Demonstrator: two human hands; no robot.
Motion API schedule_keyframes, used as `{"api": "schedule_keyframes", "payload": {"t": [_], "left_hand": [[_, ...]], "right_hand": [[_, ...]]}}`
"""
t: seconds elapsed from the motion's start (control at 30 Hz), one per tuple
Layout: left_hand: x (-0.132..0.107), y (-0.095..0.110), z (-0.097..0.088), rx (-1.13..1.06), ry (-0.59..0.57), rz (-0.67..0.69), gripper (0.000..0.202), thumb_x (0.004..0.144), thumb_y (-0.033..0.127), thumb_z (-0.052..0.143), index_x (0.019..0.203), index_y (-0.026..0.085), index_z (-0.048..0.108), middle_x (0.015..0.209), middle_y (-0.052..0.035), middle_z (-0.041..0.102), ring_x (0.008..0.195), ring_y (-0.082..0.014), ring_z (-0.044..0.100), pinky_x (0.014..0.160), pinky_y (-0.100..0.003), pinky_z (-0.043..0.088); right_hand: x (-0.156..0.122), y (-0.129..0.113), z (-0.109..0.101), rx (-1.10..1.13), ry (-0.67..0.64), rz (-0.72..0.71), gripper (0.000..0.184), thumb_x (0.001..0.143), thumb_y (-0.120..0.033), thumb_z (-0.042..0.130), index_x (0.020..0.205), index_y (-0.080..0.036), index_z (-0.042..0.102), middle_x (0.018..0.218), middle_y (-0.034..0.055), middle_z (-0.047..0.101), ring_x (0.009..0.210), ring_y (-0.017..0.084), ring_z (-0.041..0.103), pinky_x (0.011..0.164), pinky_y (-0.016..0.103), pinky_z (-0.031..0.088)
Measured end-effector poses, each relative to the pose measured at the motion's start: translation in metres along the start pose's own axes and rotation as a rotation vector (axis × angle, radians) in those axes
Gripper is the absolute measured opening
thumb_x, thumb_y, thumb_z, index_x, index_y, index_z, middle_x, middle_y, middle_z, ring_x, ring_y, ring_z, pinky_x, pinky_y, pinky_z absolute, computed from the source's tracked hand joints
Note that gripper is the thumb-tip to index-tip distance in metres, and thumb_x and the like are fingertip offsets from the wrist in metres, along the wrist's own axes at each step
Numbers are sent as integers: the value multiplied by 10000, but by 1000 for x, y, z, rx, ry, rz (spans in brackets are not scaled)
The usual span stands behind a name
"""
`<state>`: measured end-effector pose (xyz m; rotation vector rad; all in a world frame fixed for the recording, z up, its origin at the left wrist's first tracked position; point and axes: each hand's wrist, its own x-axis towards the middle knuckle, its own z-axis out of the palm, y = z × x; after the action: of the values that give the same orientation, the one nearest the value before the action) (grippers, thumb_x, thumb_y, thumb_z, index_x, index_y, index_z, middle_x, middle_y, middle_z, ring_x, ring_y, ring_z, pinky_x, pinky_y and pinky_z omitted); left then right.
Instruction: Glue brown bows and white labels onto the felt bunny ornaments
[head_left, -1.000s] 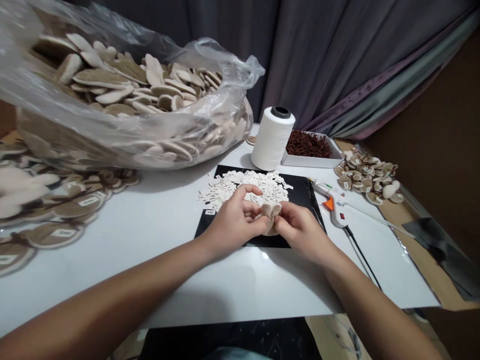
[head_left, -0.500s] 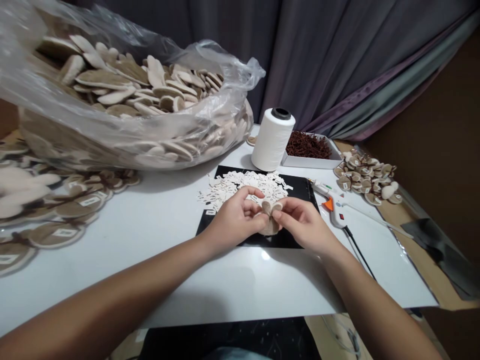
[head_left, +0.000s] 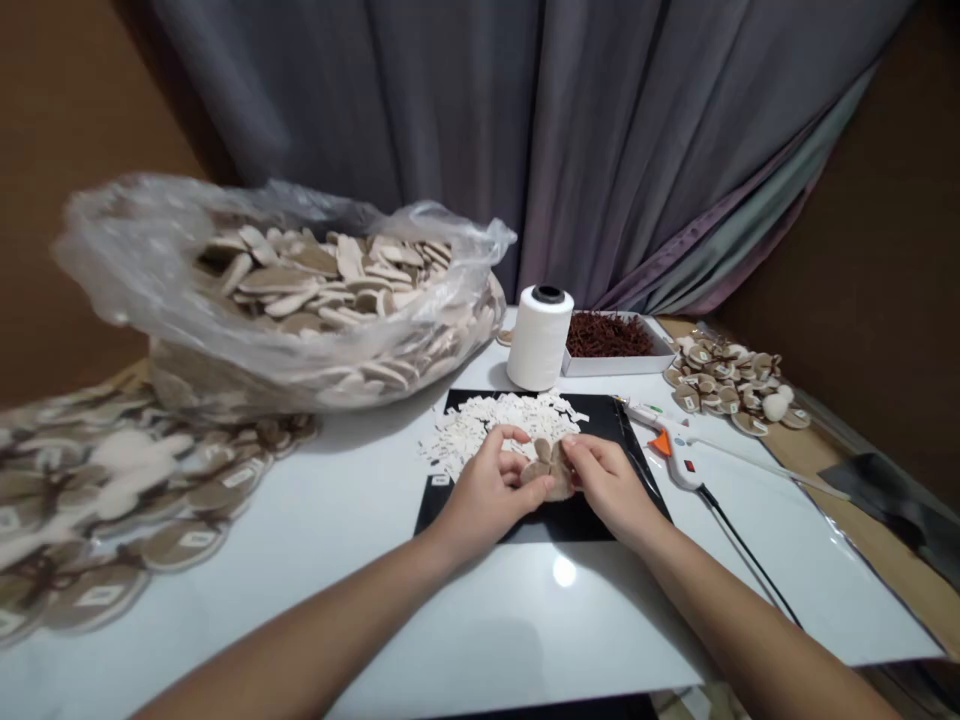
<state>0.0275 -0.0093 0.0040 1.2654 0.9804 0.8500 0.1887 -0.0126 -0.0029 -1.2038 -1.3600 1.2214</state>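
Between my two hands is a small tan fabric piece (head_left: 551,482) with two rounded, ear-like lobes at its top. My left hand (head_left: 484,500) pinches its left side between thumb and fingers. On the opposite side, the fingers of my right hand (head_left: 611,490) grip it near the right lobe. Both hands hover over a black mat (head_left: 525,526). Just behind them lies a heap of small white printed labels (head_left: 480,425), and one separate label (head_left: 439,480) sits at the mat's left edge.
A clear plastic bag (head_left: 300,375) of similar fabric pieces stands back left. Behind the mat are a white thread cone (head_left: 539,340) and a box (head_left: 664,352) of dark red bits. A glue gun (head_left: 681,458) lies right. Labelled pieces pile up left (head_left: 184,540) and right (head_left: 731,375).
The camera view has tilted up, so the table scene sits lower. My right fingers have shifted up to the fabric piece's right edge, and its front shows more fully.
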Motion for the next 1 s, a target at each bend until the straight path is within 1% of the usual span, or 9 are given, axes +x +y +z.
{"api": "schedule_keyframes", "payload": {"t": [0.1, 0.23, 0.47, 0.57, 0.67, 0.77, 0.87, 0.93, 1.0], "left_hand": [[-1, 0, -2, -27, 31, -23, 440, 695, 246, 689, 997, 231, 370, 649, 78, 544, 563, -103, 568, 536, -200, 410], [-2, 2, -4, -22, 7, -28, 482, 686, 221, 693, 1025, 239, 351, 667, 81, 554, 602, -108, 596, 598, -219, 447], [-1, 15, -3, -64, 51, 10, 453, 671, 199, 695, 990, 230, 375, 613, 90, 554, 595, -119, 595, 617, -233, 446], [0, 17, -3, -82, 53, 15, 349, 680, 195, 685, 928, 210, 440, 641, 68, 573, 607, -112, 577, 623, -228, 445], [1, 15, -5, -26, 38, 10, 156, 720, 189, 644, 809, 173, 518, 686, 34, 581, 640, -101, 552, 622, -210, 442], [2, 12, -7, -51, 67, -31, 103, 759, 239, 617, 781, 166, 547, 778, 8, 598, 718, -110, 556, 649, -207, 469], [3, 10, -9, -146, 110, -93, 151, 764, 278, 617, 863, 177, 563, 866, -9, 601, 800, -132, 564, 687, -238, 510], [4, 9, -9, -185, 115, -112, 205, 765, 277, 623, 937, 183, 565, 891, -18, 597, 817, -133, 560, 690, -243, 522], [4, 9, -8, -197, 108, -112, 258, 765, 272, 635, 996, 189, 557, 929, -27, 597, 834, -133, 558, 685, -236, 526]], "right_hand": [[4, 1, 4, 176, -46, 42, 488, 836, -606, 441, 640, -164, 505, 560, -22, 477, 480, 100, 436, 469, 229, 360], [7, -1, 10, 174, -122, -7, 413, 728, -548, 644, 680, -152, 539, 534, -42, 485, 459, 77, 412, 430, 199, 315], [11, -2, 14, 460, -76, 38, 428, 695, -538, 675, 640, -146, 511, 536, -44, 499, 436, 55, 421, 442, 189, 326], [11, -5, 17, 447, -68, -7, 411, 721, -537, 645, 657, -154, 511, 573, -32, 523, 472, 76, 473, 482, 209, 383], [9, -16, 3, 148, -57, -118, 373, 808, -519, 541, 747, -153, 580, 670, 17, 599, 583, 132, 556, 567, 258, 437], [5, -32, -37, -438, 136, -220, 319, 884, -431, 444, 848, -174, 630, 810, 63, 665, 745, 192, 597, 656, 284, 416], [-1, -37, -87, -955, 359, 77, 376, 892, -414, 410, 663, -171, 584, 681, 94, 640, 650, 216, 584, 570, 283, 348], [-6, -32, -107, -1074, 319, 199, 356, 876, -381, 431, 605, -180, 545, 641, 93, 619, 619, 215, 577, 539, 274, 321], [-12, -25, -108, -988, 218, 131, 344, 877, -376, 428, 605, -186, 519, 615, 63, 594, 611, 200, 572, 545, 267, 336]]}}
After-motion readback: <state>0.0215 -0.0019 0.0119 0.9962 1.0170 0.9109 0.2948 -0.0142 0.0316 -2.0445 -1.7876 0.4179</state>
